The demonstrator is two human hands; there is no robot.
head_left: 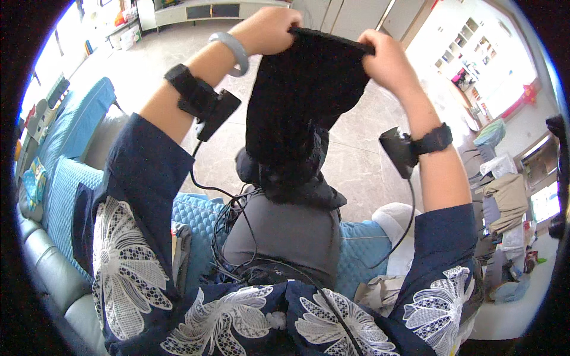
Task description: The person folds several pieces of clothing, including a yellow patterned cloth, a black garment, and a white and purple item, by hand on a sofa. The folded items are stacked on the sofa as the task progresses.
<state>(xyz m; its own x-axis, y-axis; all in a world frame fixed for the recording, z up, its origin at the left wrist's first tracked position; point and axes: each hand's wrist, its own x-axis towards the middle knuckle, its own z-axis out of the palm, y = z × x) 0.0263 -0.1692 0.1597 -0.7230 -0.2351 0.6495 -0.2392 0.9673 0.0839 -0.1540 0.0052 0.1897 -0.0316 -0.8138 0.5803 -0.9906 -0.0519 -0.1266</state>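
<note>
A black garment (303, 89) hangs stretched between both hands, its upper edge pulled fairly straight. My left hand (270, 31) is closed round the left end of that edge, and my right hand (387, 62) grips the right end. The cloth drops down and its lower part lies bunched over my knees, on my grey trousers (282, 234). Dark folds hide what kind of garment it is. A pale bangle (233, 53) circles my left wrist. Each forearm carries a strapped black device, one on the left (205, 101) and one on the right (409, 147), with a cable running down.
Black cables (228, 228) lie in a tangle at my left thigh. I sit on a blue quilted cover (199, 231) over a sofa (50, 267). Beige cloth (383, 295) lies at my right. Piled clothes and bags (504, 202) stand farther right. Ahead are tiled floor (350, 160) and a low cabinet (202, 12).
</note>
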